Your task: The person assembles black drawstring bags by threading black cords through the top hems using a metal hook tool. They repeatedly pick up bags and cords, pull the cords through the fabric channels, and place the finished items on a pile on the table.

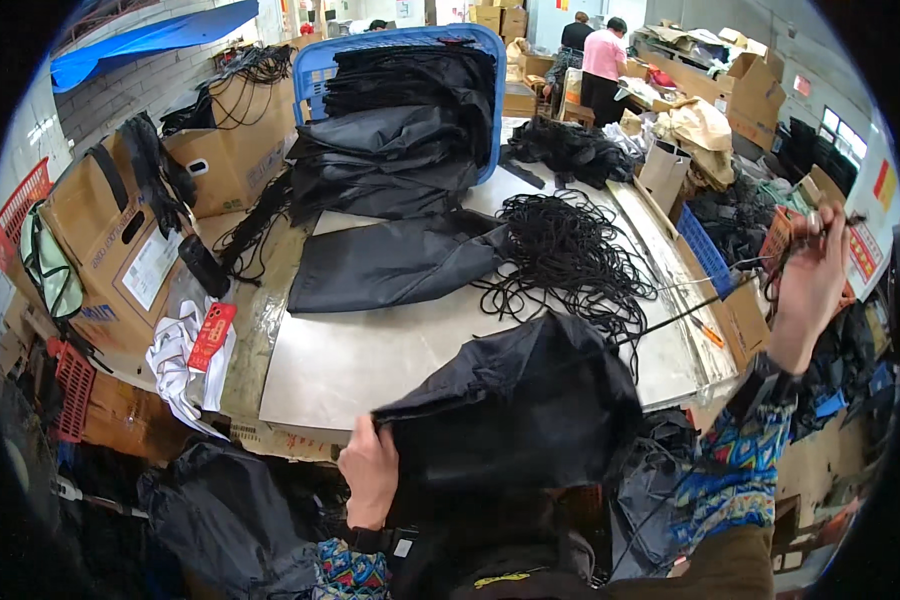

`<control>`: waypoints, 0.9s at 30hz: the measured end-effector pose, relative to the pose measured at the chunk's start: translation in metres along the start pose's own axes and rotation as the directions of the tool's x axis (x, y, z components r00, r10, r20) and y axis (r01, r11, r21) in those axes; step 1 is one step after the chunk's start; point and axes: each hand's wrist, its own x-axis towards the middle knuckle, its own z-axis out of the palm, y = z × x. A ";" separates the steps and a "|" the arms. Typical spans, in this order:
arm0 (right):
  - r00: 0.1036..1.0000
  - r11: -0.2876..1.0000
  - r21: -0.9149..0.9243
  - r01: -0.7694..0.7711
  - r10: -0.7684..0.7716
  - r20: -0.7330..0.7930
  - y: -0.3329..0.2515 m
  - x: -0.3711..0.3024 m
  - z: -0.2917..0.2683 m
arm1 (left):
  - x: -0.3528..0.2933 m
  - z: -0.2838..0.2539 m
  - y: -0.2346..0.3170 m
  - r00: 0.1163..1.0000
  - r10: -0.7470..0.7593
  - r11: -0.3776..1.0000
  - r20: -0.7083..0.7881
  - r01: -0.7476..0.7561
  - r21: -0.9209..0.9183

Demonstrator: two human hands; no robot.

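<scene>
My left hand [368,472] is closed on the corner of a black fabric bag [520,410], which hangs over the near edge of the table. From the bag's other side a black cord [675,318] runs taut up to the right. Its far end is at my right hand [813,285], which is raised with the fingers pinched together on it. Beyond the bag, a tangled heap of black cords [570,265] lies on the white tabletop [315,365]. Another black bag [390,265] lies flat to the left of that heap.
A tilted blue basket [501,100] full of stacked black bags stands at the back. Cardboard boxes [115,240] and a red phone-like item [211,338] on white straps are on the left. An orange-handled tool [708,332] lies right. Two people [602,60] stand far back.
</scene>
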 end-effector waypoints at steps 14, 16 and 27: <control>0.885 0.259 -0.853 0.454 -0.018 0.465 0.014 -0.061 -0.088 | 0.136 -0.013 -0.005 0.820 -0.437 0.560 -0.369 -0.073 -0.825; 0.886 0.155 -0.880 0.450 0.044 0.461 0.021 -0.053 -0.126 | 0.148 -0.028 -0.108 0.652 -0.719 0.341 -0.242 0.027 -0.940; 0.743 0.204 -0.977 0.066 0.644 0.185 0.095 -0.124 -0.132 | 0.058 -0.027 -0.142 0.472 -0.594 0.803 -0.652 0.403 -0.440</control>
